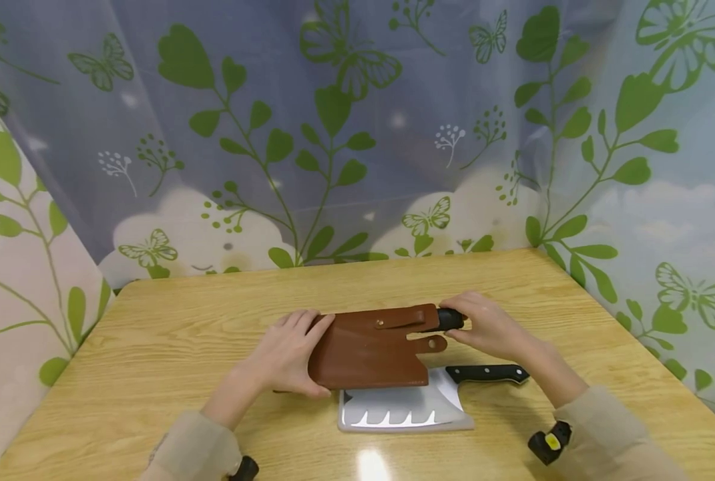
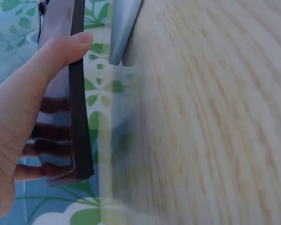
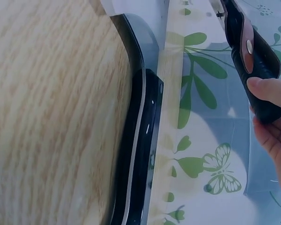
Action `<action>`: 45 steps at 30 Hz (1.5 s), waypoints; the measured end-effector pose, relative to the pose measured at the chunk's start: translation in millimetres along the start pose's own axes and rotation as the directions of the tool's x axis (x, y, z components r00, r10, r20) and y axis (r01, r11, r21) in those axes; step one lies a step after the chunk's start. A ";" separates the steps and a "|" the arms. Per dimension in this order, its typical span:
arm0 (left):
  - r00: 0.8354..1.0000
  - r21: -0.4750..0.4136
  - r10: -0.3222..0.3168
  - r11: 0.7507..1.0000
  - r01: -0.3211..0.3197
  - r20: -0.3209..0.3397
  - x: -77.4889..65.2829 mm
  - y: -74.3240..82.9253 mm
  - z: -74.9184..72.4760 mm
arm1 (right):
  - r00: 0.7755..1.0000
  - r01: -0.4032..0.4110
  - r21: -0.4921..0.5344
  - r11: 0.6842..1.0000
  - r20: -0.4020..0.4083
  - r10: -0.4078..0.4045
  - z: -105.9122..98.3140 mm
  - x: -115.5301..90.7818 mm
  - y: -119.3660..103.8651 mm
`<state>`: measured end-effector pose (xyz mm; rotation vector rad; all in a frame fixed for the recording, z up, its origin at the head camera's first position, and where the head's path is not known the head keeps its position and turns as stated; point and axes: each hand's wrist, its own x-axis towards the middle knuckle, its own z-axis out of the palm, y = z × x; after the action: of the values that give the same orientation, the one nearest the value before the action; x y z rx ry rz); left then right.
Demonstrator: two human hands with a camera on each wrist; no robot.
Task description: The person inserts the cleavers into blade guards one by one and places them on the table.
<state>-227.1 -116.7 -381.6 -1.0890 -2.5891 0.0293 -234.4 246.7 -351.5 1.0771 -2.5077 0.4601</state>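
A brown leather knife sheath is held up over the table, a black knife handle sticking out of its right end. The blade of that knife is hidden inside. My left hand grips the sheath's left end, thumb on the near edge and fingers on the far side. At the other end my right hand holds the black handle between thumb and fingers. The sheath's strap with a hole hangs unfastened. Below lies a cleaver, its riveted black handle pointing right.
The wooden table has a light grain. Behind it and at both sides hang curtains printed with green leaves and butterflies. A black wrist device sits by the right sleeve.
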 end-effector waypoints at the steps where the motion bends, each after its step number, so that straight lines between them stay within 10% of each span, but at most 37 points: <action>1: 1.000 0.004 0.000 1.000 0.000 -0.001 0.8 0.0 0.3 | 1.000 0.003 0.003 1.000 -0.002 -0.003 0.2 0.0 0.9; 23: 0.995 0.044 0.002 0.999 -0.006 0.098 62.6 10.0 5.0 | 0.997 -0.072 0.009 0.997 -0.027 0.072 -3.7 -13.1 53.5; 45: 0.933 0.034 -0.108 0.994 0.102 0.345 125.9 27.1 39.1 | 0.976 -0.198 -0.084 0.977 0.073 0.204 3.5 -17.5 106.7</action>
<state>-302.6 -5.4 -385.6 -1.0140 -2.9502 0.2364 -303.0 325.8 -378.5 0.8330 -2.6961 0.3789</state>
